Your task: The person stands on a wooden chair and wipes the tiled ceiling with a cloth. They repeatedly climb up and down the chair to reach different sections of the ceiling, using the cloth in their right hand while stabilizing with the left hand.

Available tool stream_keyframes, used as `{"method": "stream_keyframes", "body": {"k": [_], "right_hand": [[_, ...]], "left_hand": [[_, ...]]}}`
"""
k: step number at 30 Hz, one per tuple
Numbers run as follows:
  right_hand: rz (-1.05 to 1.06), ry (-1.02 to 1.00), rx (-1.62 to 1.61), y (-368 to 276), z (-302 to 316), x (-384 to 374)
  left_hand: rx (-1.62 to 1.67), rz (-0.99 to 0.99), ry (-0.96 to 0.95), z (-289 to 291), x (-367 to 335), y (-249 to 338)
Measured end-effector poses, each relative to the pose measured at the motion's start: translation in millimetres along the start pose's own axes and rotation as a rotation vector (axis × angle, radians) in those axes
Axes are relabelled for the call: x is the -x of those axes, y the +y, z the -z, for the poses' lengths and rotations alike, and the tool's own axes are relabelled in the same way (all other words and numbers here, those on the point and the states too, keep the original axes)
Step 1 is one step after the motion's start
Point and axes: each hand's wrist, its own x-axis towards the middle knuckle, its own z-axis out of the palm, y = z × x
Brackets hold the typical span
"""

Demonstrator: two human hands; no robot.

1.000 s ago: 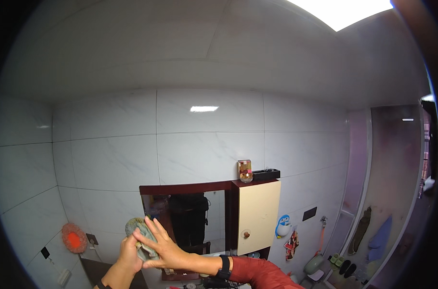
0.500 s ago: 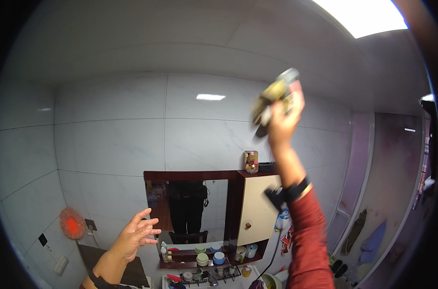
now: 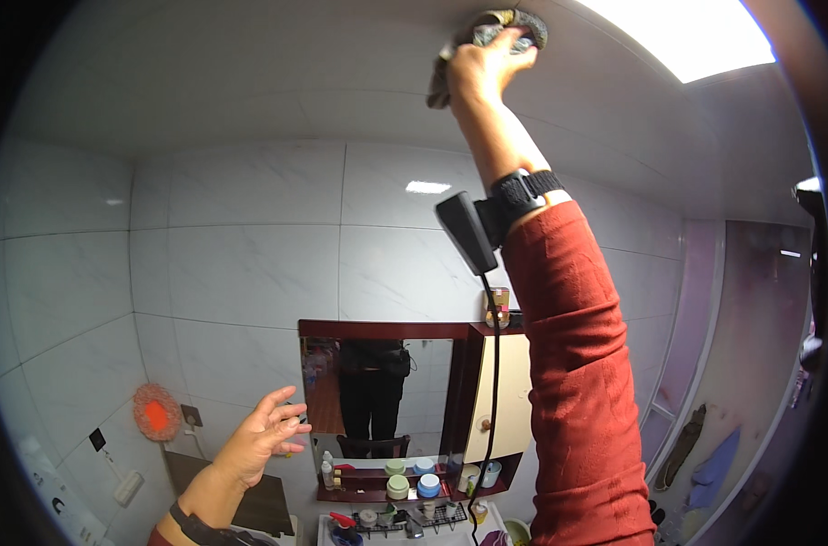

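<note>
High overhead, my right hand (image 3: 487,68) presses a bunched, patterned cloth (image 3: 509,29) in dark and yellowish tones against the grey ceiling (image 3: 277,73). Its fingers are closed round the cloth, and a darker fold hangs beside the wrist. A black strap with a small black device (image 3: 467,232) and a cable sits on that forearm, over a red sleeve. At the lower left my left hand (image 3: 259,441) is raised in the air, fingers apart and holding nothing. It is nearest to the mirror (image 3: 391,409) on the wall, without touching it.
A bright ceiling light (image 3: 696,36) is at the upper right. Below the mirror, a shelf (image 3: 364,496) carries several jars and bottles above a washbasin. A cream cabinet door (image 3: 509,400) adjoins the mirror, with a small box (image 3: 497,308) on top. A pink fluffy round thing (image 3: 156,412) hangs left.
My right hand has gone up and slightly left, carrying the cloth from mid-air to the ceiling. The view has shifted a little. My left hand keeps nearly the same pose.
</note>
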Motion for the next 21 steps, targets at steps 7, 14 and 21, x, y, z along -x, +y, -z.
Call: {"method": "stream_keyframes", "body": {"k": [7,14,21], "right_hand": [[-0.038,-0.027,0.423,-37.3,23.5,-27.7],[0.367,-0.595,1.817,-54.1,30.2,-15.9],[0.626,-0.619,2.088,-23.0,24.9,-18.8]], "left_hand": [[-0.073,0.051,0.082,8.1,10.5,12.8],[-0.030,-0.023,-0.167,-21.6,-1.6,3.4],[-0.061,-0.023,-0.209,-41.0,-25.0,-0.3]]}}
